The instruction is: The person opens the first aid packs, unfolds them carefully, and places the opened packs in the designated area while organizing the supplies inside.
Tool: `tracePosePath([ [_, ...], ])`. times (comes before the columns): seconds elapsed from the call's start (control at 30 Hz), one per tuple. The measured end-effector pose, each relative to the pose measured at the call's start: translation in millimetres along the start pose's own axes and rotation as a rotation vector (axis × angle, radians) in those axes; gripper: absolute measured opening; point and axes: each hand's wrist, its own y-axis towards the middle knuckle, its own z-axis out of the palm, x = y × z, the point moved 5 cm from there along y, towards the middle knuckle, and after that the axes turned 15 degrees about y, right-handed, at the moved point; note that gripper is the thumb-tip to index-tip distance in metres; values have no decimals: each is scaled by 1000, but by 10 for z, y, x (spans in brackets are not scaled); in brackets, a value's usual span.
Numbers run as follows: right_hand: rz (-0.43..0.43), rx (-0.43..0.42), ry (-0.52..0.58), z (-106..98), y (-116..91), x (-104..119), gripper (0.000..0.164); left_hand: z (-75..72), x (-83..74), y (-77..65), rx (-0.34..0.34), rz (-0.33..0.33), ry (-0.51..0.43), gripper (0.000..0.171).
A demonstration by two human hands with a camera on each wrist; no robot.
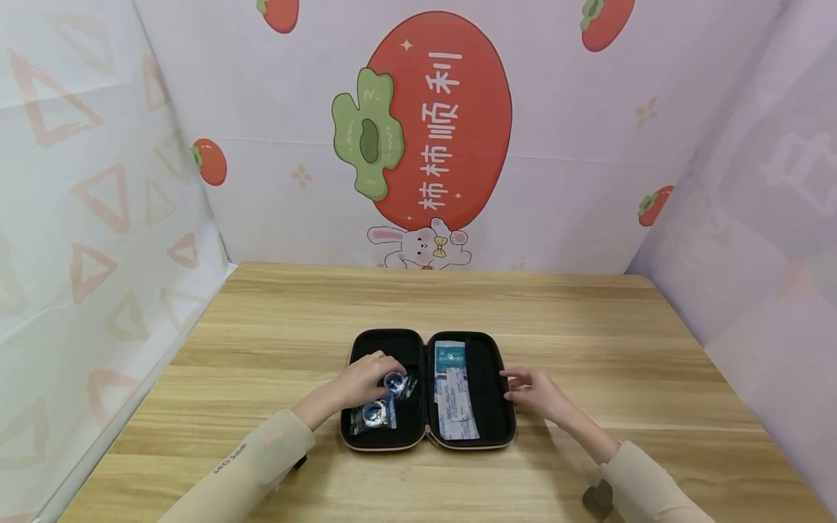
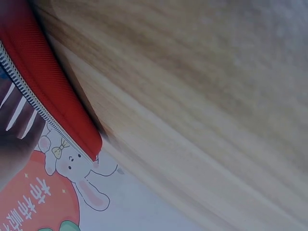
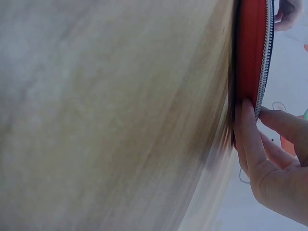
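Note:
A zip case [image 1: 479, 378], black inside and red outside, lies unfolded on the wooden table. My left hand [image 1: 363, 379] reaches into its left half, the thumb and fingers pinching a small clear packet [image 1: 395, 384] with a round blue-and-white piece inside. Just below, a similar clear packet [image 1: 374, 415] lies in the same half. At the case's right edge, my right hand [image 1: 532, 392] grips the rim; the right wrist view shows its fingers [image 3: 248, 130] against the red side [image 3: 250, 53] beside the zipper. Only part of the left hand [image 2: 17, 125] shows behind the rim in the left wrist view.
Flat paper packets, one teal [image 1: 450, 354] and one white with print [image 1: 458, 414], lie in the right half of the case. Wood-grain table [image 1: 588, 334] surrounds the case. A printed cloth [image 1: 556, 203] hangs behind, with more cloth at both sides.

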Motion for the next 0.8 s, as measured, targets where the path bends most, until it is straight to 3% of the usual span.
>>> tracePosePath([
  [0.8,-6,7,-2,-7,-1,-9,38,15,57,-111,6,-101,-102,30],
])
